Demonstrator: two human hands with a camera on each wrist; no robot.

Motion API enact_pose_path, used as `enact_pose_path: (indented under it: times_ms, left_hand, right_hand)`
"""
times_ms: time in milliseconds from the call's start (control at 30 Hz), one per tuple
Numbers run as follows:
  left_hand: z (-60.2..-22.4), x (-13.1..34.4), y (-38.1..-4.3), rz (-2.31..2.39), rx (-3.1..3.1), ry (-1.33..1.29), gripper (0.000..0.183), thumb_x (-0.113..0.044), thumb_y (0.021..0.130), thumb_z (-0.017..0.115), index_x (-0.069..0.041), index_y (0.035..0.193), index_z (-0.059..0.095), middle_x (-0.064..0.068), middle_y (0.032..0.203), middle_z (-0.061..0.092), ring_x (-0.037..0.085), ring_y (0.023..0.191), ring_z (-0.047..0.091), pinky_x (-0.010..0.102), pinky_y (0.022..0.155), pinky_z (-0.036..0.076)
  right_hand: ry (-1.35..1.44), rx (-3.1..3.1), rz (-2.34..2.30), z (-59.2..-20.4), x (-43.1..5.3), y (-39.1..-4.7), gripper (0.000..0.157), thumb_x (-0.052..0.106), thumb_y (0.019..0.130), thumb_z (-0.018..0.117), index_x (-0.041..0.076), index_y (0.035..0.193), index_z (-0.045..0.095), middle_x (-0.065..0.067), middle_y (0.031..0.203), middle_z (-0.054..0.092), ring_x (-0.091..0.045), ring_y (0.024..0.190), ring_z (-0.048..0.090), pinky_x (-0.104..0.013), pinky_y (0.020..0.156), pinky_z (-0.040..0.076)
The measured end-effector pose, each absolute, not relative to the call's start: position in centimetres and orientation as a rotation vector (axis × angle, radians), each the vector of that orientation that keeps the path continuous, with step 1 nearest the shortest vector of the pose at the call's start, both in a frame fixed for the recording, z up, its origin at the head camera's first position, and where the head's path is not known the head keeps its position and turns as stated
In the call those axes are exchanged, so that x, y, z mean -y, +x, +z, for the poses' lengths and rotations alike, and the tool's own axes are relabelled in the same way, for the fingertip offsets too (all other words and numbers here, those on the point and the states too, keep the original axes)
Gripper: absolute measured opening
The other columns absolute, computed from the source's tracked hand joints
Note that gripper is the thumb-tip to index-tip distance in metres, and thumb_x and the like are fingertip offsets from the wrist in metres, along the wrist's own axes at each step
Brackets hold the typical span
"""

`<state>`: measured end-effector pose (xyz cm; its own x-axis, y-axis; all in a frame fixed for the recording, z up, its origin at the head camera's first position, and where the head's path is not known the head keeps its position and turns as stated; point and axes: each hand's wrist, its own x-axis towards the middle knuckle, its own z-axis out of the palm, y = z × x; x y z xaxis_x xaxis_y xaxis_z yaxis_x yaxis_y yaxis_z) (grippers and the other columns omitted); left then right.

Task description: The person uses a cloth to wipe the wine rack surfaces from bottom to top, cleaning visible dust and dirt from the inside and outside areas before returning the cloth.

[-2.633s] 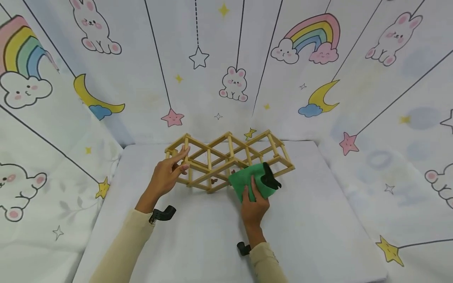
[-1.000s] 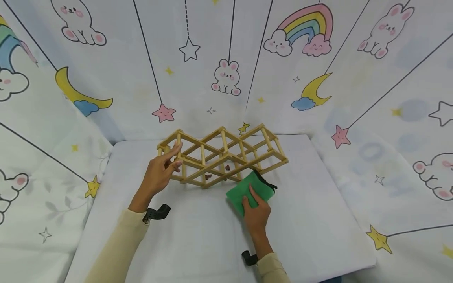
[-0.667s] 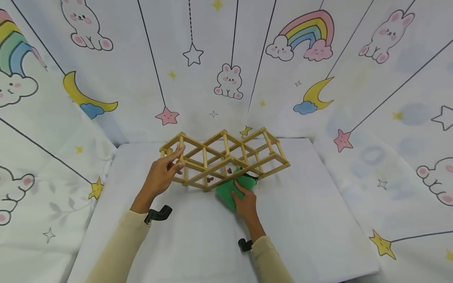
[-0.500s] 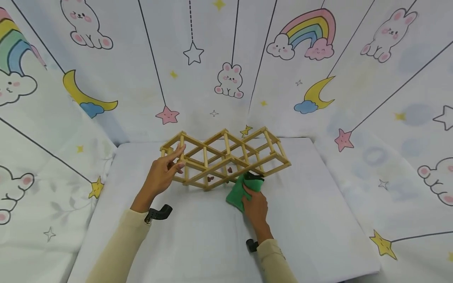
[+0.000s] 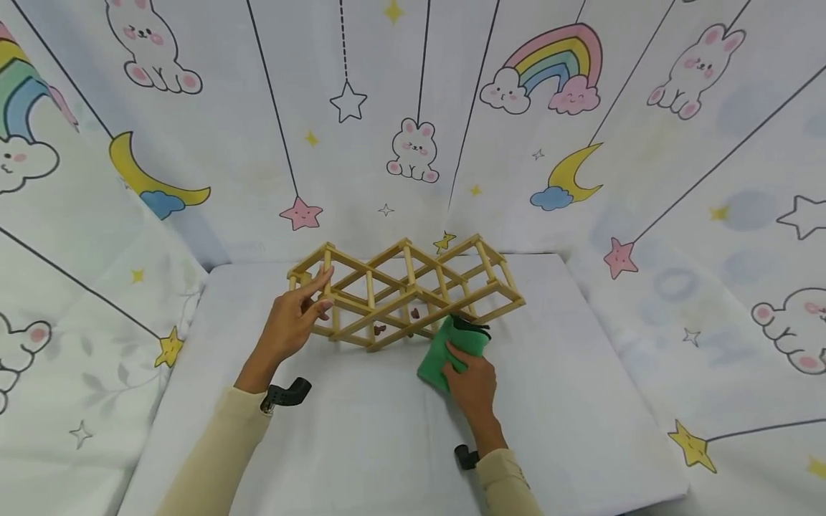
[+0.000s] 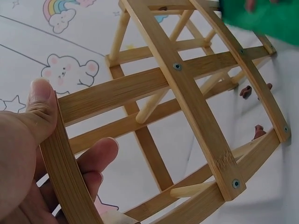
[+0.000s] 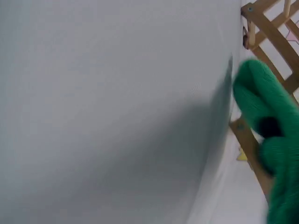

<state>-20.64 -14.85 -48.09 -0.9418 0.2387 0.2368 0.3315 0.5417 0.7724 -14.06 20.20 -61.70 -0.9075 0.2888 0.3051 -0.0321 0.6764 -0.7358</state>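
Note:
A wooden lattice rack with crossed slats and round pegs stands on the white table. My left hand holds its left end; in the left wrist view the thumb and fingers curl round an end slat. With my right hand I grip a folded green cloth with a dark edge, at the rack's front right. The cloth looks blurred in the right wrist view, where the hand itself is hidden. Whether cloth and rack touch, I cannot tell.
Small reddish-brown pieces show at the rack's lower edge. The white tabletop extends in front and to both sides. A printed cloth backdrop with rabbits and stars rises right behind the rack.
The right hand has moved the green cloth along the rack's lower front, left and then back right, and the cloth is folded differently. The left hand keeps its hold on the rack's left end.

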Motion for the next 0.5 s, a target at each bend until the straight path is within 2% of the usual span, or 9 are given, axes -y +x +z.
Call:
enact_pose_path:
  times_ms: [100, 167, 233, 367, 500]
  left_hand:
    - [-47.9, 15.0, -20.6, -1.359, 2.651, -0.501, 0.063, -0.020, 0.106, 0.065, -0.026, 0.164, 0.042, 0.009, 0.164, 0.049, 0.023, 0.085, 0.073, 0.028, 0.066, 0.048]
    - [-47.8, 15.1, -20.6, -1.356, 2.640, -0.503, 0.062, -0.020, 0.106, 0.065, -0.025, 0.164, 0.043, 0.010, 0.163, 0.051, 0.022, 0.084, 0.073, 0.028, 0.067, 0.048]
    - [-47.6, 15.3, -20.7, -1.353, 2.637, -0.505, 0.062, -0.020, 0.106, 0.065, -0.025, 0.164, 0.043, 0.013, 0.159, 0.056, 0.021, 0.082, 0.072, 0.028, 0.068, 0.048]
    - [-47.7, 15.3, -20.6, -1.356, 2.654, -0.501, 0.062, -0.021, 0.106, 0.065, -0.024, 0.164, 0.043, 0.011, 0.162, 0.052, 0.019, 0.082, 0.071, 0.028, 0.068, 0.047]
    - [-47.9, 15.0, -20.5, -1.362, 2.678, -0.511, 0.062, -0.022, 0.106, 0.064, -0.027, 0.164, 0.041, 0.006, 0.168, 0.043, 0.022, 0.086, 0.073, 0.028, 0.065, 0.046]
  right_hand:
    - [0.010, 2.107, 1.145, -60.8, -20.7, -13.4, 0.045, -0.005, 0.081, 0.079, 0.014, 0.122, 0.082, -0.018, 0.125, 0.078, -0.027, 0.107, 0.075, -0.016, 0.088, 0.055]
    - [0.099, 1.917, 1.138, -60.1, -20.7, -13.8, 0.046, -0.008, 0.083, 0.078, 0.008, 0.126, 0.079, -0.020, 0.133, 0.073, -0.032, 0.122, 0.072, -0.020, 0.103, 0.054]
    - [0.101, 1.850, 1.143, -59.5, -20.6, -14.8, 0.047, -0.007, 0.089, 0.077, 0.008, 0.133, 0.075, -0.018, 0.142, 0.068, -0.032, 0.132, 0.066, -0.025, 0.111, 0.051]
    - [-0.104, 2.077, 1.217, -59.5, -20.8, -16.7, 0.045, 0.004, 0.096, 0.076, 0.015, 0.139, 0.071, -0.013, 0.145, 0.067, -0.029, 0.136, 0.063, -0.039, 0.112, 0.052]
    - [-0.308, 2.233, 1.202, -60.1, -22.0, -16.6, 0.046, 0.006, 0.092, 0.076, 0.020, 0.135, 0.074, -0.013, 0.135, 0.074, -0.032, 0.125, 0.069, -0.049, 0.097, 0.058]
